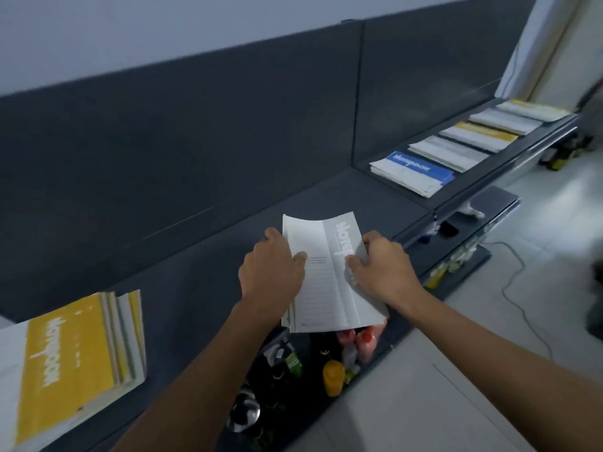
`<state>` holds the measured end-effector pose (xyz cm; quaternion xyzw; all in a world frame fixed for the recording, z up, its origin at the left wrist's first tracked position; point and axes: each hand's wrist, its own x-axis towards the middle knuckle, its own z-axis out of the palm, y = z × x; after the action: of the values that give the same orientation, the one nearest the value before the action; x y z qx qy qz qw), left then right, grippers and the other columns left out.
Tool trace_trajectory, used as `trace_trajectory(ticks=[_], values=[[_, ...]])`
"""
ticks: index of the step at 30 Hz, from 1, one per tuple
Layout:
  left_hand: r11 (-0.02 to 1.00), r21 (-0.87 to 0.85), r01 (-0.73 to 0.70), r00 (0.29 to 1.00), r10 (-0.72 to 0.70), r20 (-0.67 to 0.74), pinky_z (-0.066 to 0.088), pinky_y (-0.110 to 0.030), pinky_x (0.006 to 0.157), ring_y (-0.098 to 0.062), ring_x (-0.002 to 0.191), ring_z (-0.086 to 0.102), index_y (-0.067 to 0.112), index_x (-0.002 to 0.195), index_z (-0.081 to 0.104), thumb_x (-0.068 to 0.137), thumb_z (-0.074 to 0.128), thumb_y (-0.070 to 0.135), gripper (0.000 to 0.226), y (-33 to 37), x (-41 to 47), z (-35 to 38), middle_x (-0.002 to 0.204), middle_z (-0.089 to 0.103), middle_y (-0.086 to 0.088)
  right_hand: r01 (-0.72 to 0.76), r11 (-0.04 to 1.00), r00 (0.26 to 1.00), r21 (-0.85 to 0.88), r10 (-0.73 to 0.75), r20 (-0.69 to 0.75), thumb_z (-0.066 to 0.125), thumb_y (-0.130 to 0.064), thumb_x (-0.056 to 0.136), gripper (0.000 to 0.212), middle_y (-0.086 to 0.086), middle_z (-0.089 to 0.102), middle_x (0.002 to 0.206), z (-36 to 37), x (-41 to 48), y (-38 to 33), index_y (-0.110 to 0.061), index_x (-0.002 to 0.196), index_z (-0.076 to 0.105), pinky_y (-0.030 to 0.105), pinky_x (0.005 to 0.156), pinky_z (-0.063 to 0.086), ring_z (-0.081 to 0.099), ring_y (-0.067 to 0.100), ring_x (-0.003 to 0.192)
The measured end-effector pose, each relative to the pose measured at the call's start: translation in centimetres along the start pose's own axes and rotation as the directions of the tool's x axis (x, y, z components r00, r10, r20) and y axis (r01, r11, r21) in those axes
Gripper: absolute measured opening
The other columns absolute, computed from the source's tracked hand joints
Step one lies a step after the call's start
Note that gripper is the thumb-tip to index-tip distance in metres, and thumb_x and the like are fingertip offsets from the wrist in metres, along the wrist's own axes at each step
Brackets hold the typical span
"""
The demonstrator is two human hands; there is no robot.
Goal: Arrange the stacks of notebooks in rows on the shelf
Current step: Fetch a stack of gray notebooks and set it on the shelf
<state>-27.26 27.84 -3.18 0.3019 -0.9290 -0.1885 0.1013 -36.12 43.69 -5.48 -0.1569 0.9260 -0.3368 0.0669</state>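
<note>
A small stack of grey-and-white notebooks [326,275] is held over the front part of the dark shelf [202,256], its near end past the shelf's edge. My left hand [270,269] grips its left side and my right hand [381,265] grips its right side. A stack with a yellow-covered notebook on top [68,363] lies on the shelf at the left. At the far right, a row of several stacks runs along the shelf, starting with a blue-and-white one [412,172], then white and yellow ones [479,135].
A dark back panel [195,132] rises behind the shelf. Below the shelf's front edge stand bottles, among them an orange one [332,376] and red ones [359,340]. A lower shelf [492,200] and a cable on the pale floor [518,272] are to the right.
</note>
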Motion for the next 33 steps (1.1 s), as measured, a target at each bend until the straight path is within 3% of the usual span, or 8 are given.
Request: trace_trajectory(ticks=[6, 16, 21, 25, 30, 33], values=[[0.996, -0.018, -0.092, 0.993, 0.093, 0.068, 0.046, -0.038, 0.068, -0.029, 0.093, 0.063, 0.015, 0.110, 0.046, 0.092, 0.065, 0.044, 0.039, 10.3, 1.3, 4.8, 0.106, 0.063, -0.006, -0.122, 0.992, 0.990, 0.018, 0.123, -0.069, 0.063, -0.035, 0.089, 0.027, 0.007, 0.066, 0.102, -6.1, 2.4, 9.0, -0.015, 0.106, 0.056, 0.034, 0.069, 0.045, 0.062, 0.031, 0.092], [0.980, -0.024, -0.196, 0.969, 0.198, 0.145, 0.049, -0.039, 0.070, -0.028, 0.096, 0.063, 0.017, 0.113, 0.047, 0.091, 0.065, 0.046, 0.041, 21.4, 7.1, 10.4, 0.110, 0.063, -0.004, -0.217, 0.973, 0.952, 0.084, 0.229, -0.201, 0.066, -0.035, 0.086, 0.026, -0.001, 0.065, 0.097, -12.1, 8.9, 17.4, -0.021, 0.106, 0.055, 0.031, 0.068, 0.042, 0.056, 0.021, 0.082], [0.972, -0.048, -0.230, 0.955, 0.235, 0.182, 0.055, -0.043, 0.078, -0.029, 0.101, 0.064, 0.017, 0.117, 0.046, 0.091, 0.067, 0.046, 0.044, 26.0, 11.4, 13.6, 0.113, 0.063, -0.003, -0.271, 0.962, 0.931, 0.033, 0.271, -0.245, 0.063, -0.034, 0.088, 0.022, -0.006, 0.059, 0.088, -14.6, 13.4, 20.0, -0.021, 0.103, 0.053, 0.030, 0.058, 0.038, 0.052, 0.015, 0.073], [0.959, -0.072, -0.276, 0.940, 0.285, 0.190, 0.045, -0.037, 0.068, -0.027, 0.097, 0.063, 0.017, 0.116, 0.046, 0.091, 0.067, 0.045, 0.044, 29.4, 15.3, 15.8, 0.111, 0.062, -0.002, -0.354, 0.935, 0.902, 0.030, 0.350, -0.251, 0.061, -0.037, 0.090, 0.027, -0.002, 0.060, 0.098, -16.7, 17.1, 21.4, -0.020, 0.111, 0.055, 0.034, 0.072, 0.047, 0.060, 0.026, 0.089], [0.932, -0.113, -0.344, 0.907, 0.361, 0.216, 0.051, -0.040, 0.071, -0.026, 0.094, 0.062, 0.013, 0.117, 0.045, 0.092, 0.067, 0.043, 0.045, 33.7, 18.8, 17.9, 0.108, 0.062, -0.005, -0.384, 0.920, 0.873, 0.079, 0.390, -0.292, 0.059, -0.031, 0.088, 0.020, -0.002, 0.065, 0.102, -18.9, 20.3, 23.5, -0.021, 0.105, 0.057, 0.035, 0.073, 0.051, 0.062, 0.023, 0.088], [0.918, -0.136, -0.373, 0.891, 0.395, 0.226, 0.045, -0.036, 0.066, -0.021, 0.085, 0.056, 0.014, 0.112, 0.045, 0.092, 0.068, 0.042, 0.041, 36.1, 20.2, 19.3, 0.104, 0.061, -0.004, -0.405, 0.910, 0.861, 0.091, 0.413, -0.297, 0.059, -0.029, 0.088, 0.022, 0.000, 0.067, 0.103, -20.4, 22.1, 25.0, -0.021, 0.109, 0.058, 0.034, 0.074, 0.050, 0.063, 0.023, 0.088]])
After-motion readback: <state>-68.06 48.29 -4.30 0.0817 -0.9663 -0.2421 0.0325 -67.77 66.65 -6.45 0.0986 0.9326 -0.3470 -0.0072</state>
